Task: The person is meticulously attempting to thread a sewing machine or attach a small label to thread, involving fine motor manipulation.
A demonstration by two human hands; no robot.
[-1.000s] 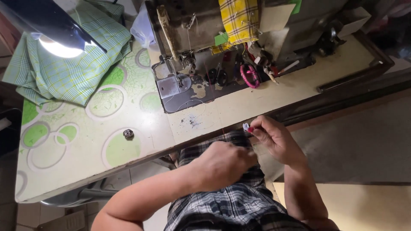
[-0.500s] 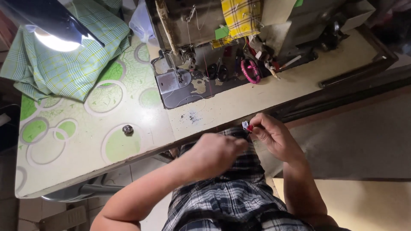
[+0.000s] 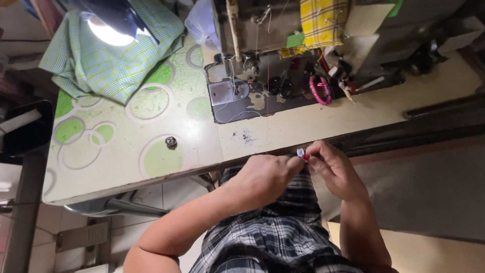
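Both my hands meet just below the front edge of the sewing table (image 3: 283, 134). My left hand (image 3: 262, 179) and my right hand (image 3: 336, 169) pinch a small white and pink object (image 3: 301, 154) between their fingertips; what it is cannot be made out. Under my hands lies dark plaid fabric (image 3: 283, 227) on my lap. The sewing machine (image 3: 283, 45) stands at the back of the table, with its needle plate (image 3: 225, 93) ahead of my hands.
Green checked cloth (image 3: 106, 55) is heaped at the table's back left under a bright lamp (image 3: 111, 25). A small metal bobbin (image 3: 171, 142) lies on the green-circled tabletop. Yellow plaid fabric (image 3: 321, 23) hangs on the machine, and pink-handled scissors (image 3: 320, 91) lie by it.
My left hand has moved right, up to my right hand, and now touches the small object. The view has shifted slightly.
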